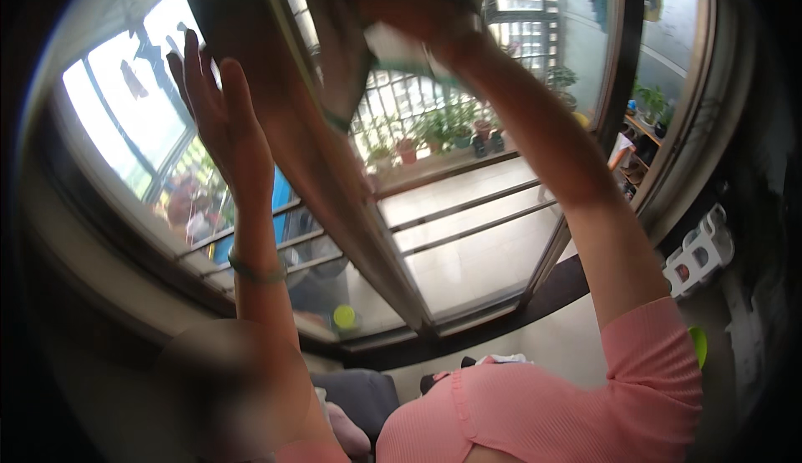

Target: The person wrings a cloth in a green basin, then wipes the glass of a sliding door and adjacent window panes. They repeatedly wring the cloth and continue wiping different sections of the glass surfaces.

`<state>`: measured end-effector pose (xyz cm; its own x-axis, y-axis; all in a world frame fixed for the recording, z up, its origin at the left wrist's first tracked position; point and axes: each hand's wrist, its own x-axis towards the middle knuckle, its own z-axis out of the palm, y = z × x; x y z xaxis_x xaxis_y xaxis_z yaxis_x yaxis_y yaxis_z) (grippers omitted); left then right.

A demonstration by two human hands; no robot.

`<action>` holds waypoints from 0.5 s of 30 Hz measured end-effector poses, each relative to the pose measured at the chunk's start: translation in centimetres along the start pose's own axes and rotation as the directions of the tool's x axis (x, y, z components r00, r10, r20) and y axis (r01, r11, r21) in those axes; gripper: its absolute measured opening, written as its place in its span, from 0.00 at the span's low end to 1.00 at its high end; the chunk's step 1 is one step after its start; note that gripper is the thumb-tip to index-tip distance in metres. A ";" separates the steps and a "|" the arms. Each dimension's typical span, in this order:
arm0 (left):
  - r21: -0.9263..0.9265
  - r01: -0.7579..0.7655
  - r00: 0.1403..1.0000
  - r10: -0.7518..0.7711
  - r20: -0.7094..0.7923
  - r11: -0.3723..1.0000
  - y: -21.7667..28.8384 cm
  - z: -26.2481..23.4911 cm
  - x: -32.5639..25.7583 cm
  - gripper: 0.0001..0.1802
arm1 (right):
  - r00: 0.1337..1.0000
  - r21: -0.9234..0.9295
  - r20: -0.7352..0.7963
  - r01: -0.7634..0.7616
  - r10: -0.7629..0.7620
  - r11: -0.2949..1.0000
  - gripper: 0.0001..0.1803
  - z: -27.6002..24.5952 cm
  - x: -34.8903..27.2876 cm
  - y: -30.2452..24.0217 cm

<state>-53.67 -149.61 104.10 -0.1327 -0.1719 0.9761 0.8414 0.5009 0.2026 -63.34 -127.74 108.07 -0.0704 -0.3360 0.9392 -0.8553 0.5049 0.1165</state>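
Observation:
My left hand [215,116] is raised with its fingers spread, palm toward the sliding window pane [125,104] beside the dark window frame [334,187]; a thin green band circles that wrist. My right hand [405,0] is up at the top of the view, closed on a pale cloth [355,66] with a green edge. The cloth hangs down from that hand against the glass next to the frame. Both hands are blurred. My pink sleeve [652,363] fills the lower right.
Beyond the glass lies a tiled balcony with horizontal rails [468,217] and several potted plants [434,133] along its far ledge. A yellow-green ball [344,317] lies near the window track. A white plastic panel [700,254] stands at the right.

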 end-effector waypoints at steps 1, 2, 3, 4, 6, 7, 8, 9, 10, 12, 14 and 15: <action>-0.192 0.062 0.998 -0.066 -0.010 0.979 -0.6 -0.6 -0.8 0.33 | 0.989 -0.119 -0.127 0.055 -0.070 0.991 0.19 0.3 2.5 -1.6; -0.164 0.111 0.993 -0.116 -0.020 0.980 -0.8 -0.4 -1.6 0.33 | 0.957 -0.290 -0.235 0.099 -0.171 0.952 0.22 -1.4 5.3 -3.3; -0.106 0.170 0.985 -0.173 -0.020 0.980 -0.9 -0.2 -2.9 0.34 | 0.903 -0.456 -0.318 0.120 -0.288 0.882 0.24 -1.8 6.4 -4.3; -0.008 0.228 0.973 -0.228 -0.016 0.974 -1.8 -1.3 -4.9 0.34 | 0.856 -0.536 -0.333 0.173 -0.395 0.826 0.22 -0.2 4.8 -4.0; 0.049 0.329 0.944 -0.330 0.008 0.943 -2.7 -2.1 -9.3 0.34 | 0.965 -0.408 -0.136 0.152 -0.225 0.900 0.16 2.3 -2.1 -4.8; 0.062 0.334 0.941 -0.337 0.032 0.940 -2.4 -2.1 -11.5 0.35 | 0.964 -0.320 -0.119 0.191 -0.239 0.928 0.17 3.4 -5.5 -5.6; 0.053 0.337 0.939 -0.340 0.056 0.940 -2.1 -1.6 -13.7 0.37 | 0.974 -0.226 -0.012 0.218 -0.226 0.950 0.20 4.0 -9.5 -5.8; 0.078 0.306 0.947 -0.312 0.080 0.949 -2.0 -1.0 -15.3 0.38 | 0.990 0.012 0.114 0.087 -0.088 0.996 0.17 4.7 -13.9 -6.4; 0.092 0.357 0.930 -0.363 0.062 0.930 -1.3 -0.4 -15.9 0.37 | 0.963 0.218 0.267 -0.085 0.024 0.972 0.15 5.1 -18.2 -7.3; 0.092 0.405 0.911 -0.410 0.045 0.910 -0.6 0.5 -16.4 0.35 | 0.773 0.205 0.630 -0.261 0.078 0.943 0.18 3.8 -24.9 -8.8; 0.113 0.360 0.929 -0.367 0.054 0.926 -1.0 0.3 -16.3 0.36 | 0.697 0.142 0.717 -0.170 0.017 0.975 0.20 4.0 -27.7 -9.7; 0.119 0.314 0.944 -0.323 0.068 0.942 -1.2 0.0 -16.2 0.38 | 0.617 0.239 0.787 -0.287 -0.012 0.927 0.22 4.1 -27.9 -9.8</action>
<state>-52.54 -147.39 88.03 -0.4328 -0.2667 0.8612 0.6886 0.5187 0.5067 -55.09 -126.63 79.40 -0.4371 -0.8392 0.3236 -0.8959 0.3744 -0.2392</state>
